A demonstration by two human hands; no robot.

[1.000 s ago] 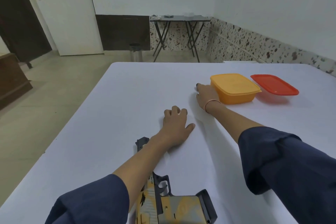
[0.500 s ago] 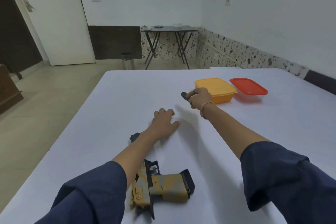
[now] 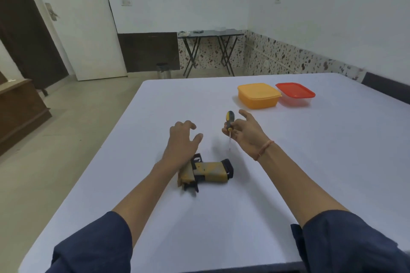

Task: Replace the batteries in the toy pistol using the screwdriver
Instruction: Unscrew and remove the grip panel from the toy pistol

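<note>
Right hand [image 3: 246, 134] pinches the screwdriver [image 3: 229, 120] low on its handle, other fingers spread, tip down at the pistol's [image 3: 210, 172] 1 o'clock; so light a hold may drop it. Left hand [image 3: 183, 139] hovers, fingers spread; the unheld pistol could skid on the table [image 3: 310, 162].

The right hand [image 3: 246, 133] pinches the screwdriver [image 3: 229, 122] upright — tip down. The left hand [image 3: 183, 139] hovers, fingers [image 3: 188, 125] spread, over the toy pistol [image 3: 208, 173] lying on the counter [image 3: 310, 162].
</note>
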